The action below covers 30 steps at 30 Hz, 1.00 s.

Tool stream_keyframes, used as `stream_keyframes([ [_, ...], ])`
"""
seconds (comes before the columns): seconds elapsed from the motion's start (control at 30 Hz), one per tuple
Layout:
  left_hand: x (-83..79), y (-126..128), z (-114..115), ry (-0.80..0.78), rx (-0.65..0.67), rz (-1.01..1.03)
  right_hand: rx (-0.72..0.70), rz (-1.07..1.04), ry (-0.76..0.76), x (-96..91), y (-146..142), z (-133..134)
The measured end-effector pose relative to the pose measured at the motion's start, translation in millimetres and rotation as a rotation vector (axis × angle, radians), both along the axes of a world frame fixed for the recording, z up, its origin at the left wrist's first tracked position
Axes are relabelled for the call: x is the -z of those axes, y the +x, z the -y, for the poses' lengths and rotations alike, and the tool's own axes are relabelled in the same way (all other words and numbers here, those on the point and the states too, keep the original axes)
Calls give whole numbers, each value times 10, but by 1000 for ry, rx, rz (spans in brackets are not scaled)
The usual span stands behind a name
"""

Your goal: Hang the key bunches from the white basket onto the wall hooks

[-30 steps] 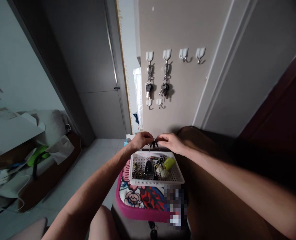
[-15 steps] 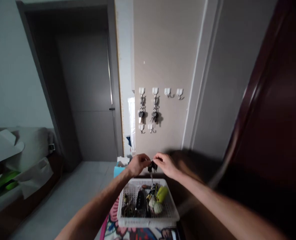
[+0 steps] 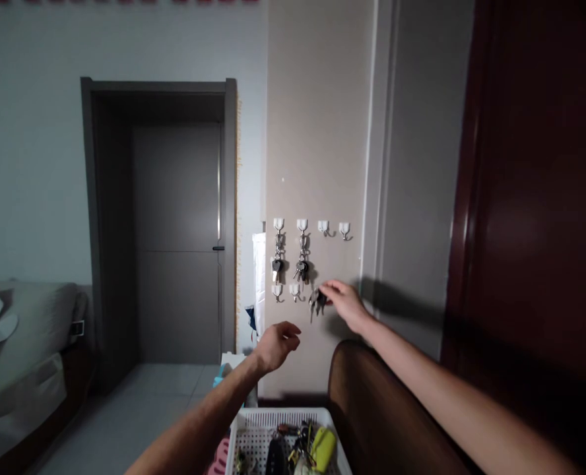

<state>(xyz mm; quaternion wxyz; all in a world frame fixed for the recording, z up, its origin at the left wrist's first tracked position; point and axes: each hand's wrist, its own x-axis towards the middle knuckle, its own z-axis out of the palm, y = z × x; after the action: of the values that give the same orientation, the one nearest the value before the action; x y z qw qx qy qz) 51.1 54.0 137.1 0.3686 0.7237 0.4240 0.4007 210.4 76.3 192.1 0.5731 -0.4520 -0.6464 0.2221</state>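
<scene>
My right hand (image 3: 346,305) pinches a bunch of keys (image 3: 317,301) that dangles in front of the wall, just below and right of the hooks. Lower and to the left, my left hand (image 3: 276,346) hangs in the air with nothing in it, its fingers loosely curled and thumb apart. Two sets of keys hang on the wall: one set of keys (image 3: 277,265) on the top left hook (image 3: 278,224), another set of keys (image 3: 301,269) on the hook beside it. The upper right hooks (image 3: 323,226) and the lower hooks (image 3: 276,290) carry nothing.
Below my hands stands a white perforated basket (image 3: 243,417) with a yellow-green item (image 3: 323,448), a black oblong item (image 3: 275,456) and other small things. A brown rounded panel (image 3: 367,396) rises at its right. A grey door (image 3: 174,198) is at the left, a sofa (image 3: 30,330) further left.
The keys rose from above the basket toward the hooks in my right hand. My left hand let go and moved apart from the right. The view has tilted upward.
</scene>
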Motion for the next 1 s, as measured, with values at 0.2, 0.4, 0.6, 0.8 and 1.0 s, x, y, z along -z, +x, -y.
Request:
stream_keyframes([
  [0.2,-506,198,48,126,20,-10,234,-82,79,-926,107,-368],
  [0.4,-593,329,146,128,102,-24,491,-53,63,-1161,114,-603],
  [0.6,-495,271,135,146,115,-67,529,-13,0,-1093,171,-789],
  [0.8,-197,90,95,105,54,-90,560,50,78,-837,177,-676],
  [1.0,648,-230,98,-150,-70,-91,312,308,248,171,-161,-121],
])
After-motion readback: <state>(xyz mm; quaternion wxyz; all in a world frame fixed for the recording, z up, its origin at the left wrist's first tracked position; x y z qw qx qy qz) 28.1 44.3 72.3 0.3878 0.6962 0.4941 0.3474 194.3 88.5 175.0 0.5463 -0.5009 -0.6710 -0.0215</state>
